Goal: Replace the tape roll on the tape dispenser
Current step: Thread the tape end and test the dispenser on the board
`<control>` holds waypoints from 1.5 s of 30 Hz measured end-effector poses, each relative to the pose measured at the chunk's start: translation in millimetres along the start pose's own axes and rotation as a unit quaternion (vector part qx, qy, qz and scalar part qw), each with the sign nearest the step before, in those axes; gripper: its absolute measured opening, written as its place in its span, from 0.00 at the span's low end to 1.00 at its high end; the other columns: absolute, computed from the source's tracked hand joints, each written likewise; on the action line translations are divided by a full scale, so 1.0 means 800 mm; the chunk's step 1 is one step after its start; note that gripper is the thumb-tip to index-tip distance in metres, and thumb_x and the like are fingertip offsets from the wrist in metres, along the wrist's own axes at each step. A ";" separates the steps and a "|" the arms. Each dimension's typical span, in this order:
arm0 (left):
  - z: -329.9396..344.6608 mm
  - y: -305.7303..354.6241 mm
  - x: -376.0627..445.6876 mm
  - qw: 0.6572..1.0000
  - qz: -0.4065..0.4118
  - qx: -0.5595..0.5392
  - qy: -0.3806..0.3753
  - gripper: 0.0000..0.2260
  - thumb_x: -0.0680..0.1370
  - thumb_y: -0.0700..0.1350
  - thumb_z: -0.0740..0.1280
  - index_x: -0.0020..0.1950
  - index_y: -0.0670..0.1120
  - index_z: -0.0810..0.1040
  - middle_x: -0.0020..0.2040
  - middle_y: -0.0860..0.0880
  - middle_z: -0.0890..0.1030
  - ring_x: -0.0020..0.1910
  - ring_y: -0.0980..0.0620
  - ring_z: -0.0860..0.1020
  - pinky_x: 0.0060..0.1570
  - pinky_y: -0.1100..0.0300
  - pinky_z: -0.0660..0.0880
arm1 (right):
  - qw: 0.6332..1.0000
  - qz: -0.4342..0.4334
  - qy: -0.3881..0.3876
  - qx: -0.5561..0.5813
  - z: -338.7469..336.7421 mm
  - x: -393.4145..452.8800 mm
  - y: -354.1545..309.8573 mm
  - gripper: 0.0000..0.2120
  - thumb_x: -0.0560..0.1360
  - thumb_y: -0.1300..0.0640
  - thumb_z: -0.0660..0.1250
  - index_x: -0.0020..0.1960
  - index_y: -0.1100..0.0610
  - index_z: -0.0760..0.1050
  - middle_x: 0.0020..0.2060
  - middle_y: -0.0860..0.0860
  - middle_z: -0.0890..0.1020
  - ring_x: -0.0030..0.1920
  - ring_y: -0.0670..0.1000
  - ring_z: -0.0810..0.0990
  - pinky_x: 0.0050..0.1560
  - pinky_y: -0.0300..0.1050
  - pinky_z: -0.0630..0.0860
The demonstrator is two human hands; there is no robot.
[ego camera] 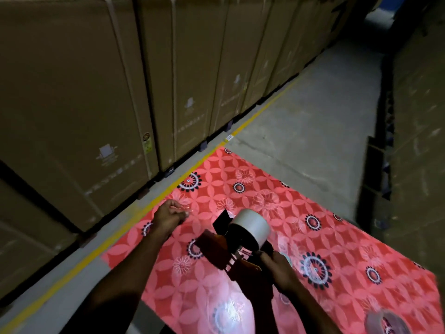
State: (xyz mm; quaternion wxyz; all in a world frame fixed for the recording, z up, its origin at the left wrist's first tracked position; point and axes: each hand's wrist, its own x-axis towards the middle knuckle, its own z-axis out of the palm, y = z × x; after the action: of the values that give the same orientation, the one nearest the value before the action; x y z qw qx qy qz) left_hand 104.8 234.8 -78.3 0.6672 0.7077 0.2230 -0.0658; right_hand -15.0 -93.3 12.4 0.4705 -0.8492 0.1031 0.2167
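Note:
An orange and black tape dispenser is held above a red flowered mat, with a pale tape roll mounted on its hub. My right hand grips the dispenser at its handle. My left hand is out to the left, fingers pinched together, apparently on a thin clear strip of tape that is hard to make out. A second, clear tape roll lies on the mat at the bottom right corner.
Tall brown cardboard boxes line the left side behind a yellow floor line. Grey concrete floor runs ahead. More stacked goods stand on the right.

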 end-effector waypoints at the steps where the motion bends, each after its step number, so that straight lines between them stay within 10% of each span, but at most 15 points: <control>1: -0.005 -0.003 0.006 1.000 0.012 0.022 0.009 0.15 0.71 0.28 0.75 0.41 0.44 0.73 0.30 0.47 0.79 0.34 0.49 0.75 0.40 0.56 0.74 | 0.999 -0.005 0.004 -0.035 0.003 0.007 -0.012 0.26 0.64 0.30 0.58 0.38 0.52 0.77 0.33 0.48 0.81 0.32 0.46 0.76 0.40 0.46 0.69; 11: -0.027 -0.014 0.020 0.946 0.099 0.297 0.083 0.22 0.67 0.52 0.80 0.47 0.51 0.67 0.41 0.45 0.79 0.41 0.43 0.77 0.38 0.52 0.72 | 0.986 -0.003 -0.021 -0.167 0.037 0.043 -0.032 0.23 0.69 0.34 0.55 0.31 0.52 0.70 0.27 0.49 0.74 0.26 0.42 0.70 0.34 0.45 0.64; 16: -0.045 -0.011 0.000 0.926 0.114 0.318 0.171 0.20 0.69 0.50 0.80 0.52 0.51 0.72 0.50 0.45 0.76 0.51 0.42 0.75 0.47 0.49 0.75 | 0.995 0.025 -0.034 -0.089 0.044 0.041 -0.018 0.34 0.67 0.31 0.57 0.43 0.61 0.82 0.37 0.56 0.86 0.35 0.52 0.82 0.40 0.45 0.69; 20: -0.031 -0.014 -0.016 0.840 0.266 0.472 0.021 0.20 0.78 0.53 0.70 0.69 0.51 0.74 0.69 0.47 0.76 0.71 0.44 0.71 0.70 0.46 0.67 | 0.994 0.019 -0.040 -0.099 0.047 0.038 -0.026 0.23 0.79 0.42 0.62 0.33 0.56 0.79 0.24 0.46 0.78 0.24 0.40 0.72 0.36 0.42 0.66; 25: -0.034 -0.053 -0.026 0.748 0.287 0.584 -0.133 0.35 0.81 0.68 0.43 0.84 0.50 0.47 0.84 0.49 0.49 0.83 0.50 0.48 0.81 0.49 0.45 | 0.994 0.017 -0.052 -0.093 0.048 0.038 -0.022 0.23 0.80 0.41 0.62 0.34 0.54 0.79 0.24 0.46 0.77 0.24 0.41 0.71 0.35 0.42 0.65; 31: -0.034 -0.052 -0.030 0.746 0.297 0.586 -0.107 0.42 0.76 0.71 0.30 0.84 0.49 0.46 0.84 0.48 0.47 0.83 0.50 0.46 0.81 0.47 0.47 | 0.999 0.044 -0.015 -0.003 0.010 0.020 -0.006 0.24 0.74 0.38 0.61 0.38 0.58 0.81 0.26 0.46 0.77 0.25 0.43 0.70 0.34 0.42 0.62; 45: 0.028 -0.066 -0.071 0.725 0.337 0.585 -0.135 0.33 0.83 0.60 0.51 0.81 0.40 0.59 0.80 0.44 0.55 0.81 0.45 0.56 0.78 0.53 0.42 | 0.996 0.067 -0.019 0.052 0.005 -0.021 0.038 0.31 0.67 0.30 0.62 0.37 0.59 0.80 0.29 0.52 0.74 0.32 0.50 0.68 0.37 0.49 0.60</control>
State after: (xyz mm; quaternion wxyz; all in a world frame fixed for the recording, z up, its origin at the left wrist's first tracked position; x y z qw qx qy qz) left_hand 37.2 200.4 -106.6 0.1221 0.9699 -0.2051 -0.0487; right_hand -42.2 -106.9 -4.7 0.5000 -0.8109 0.1617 0.2576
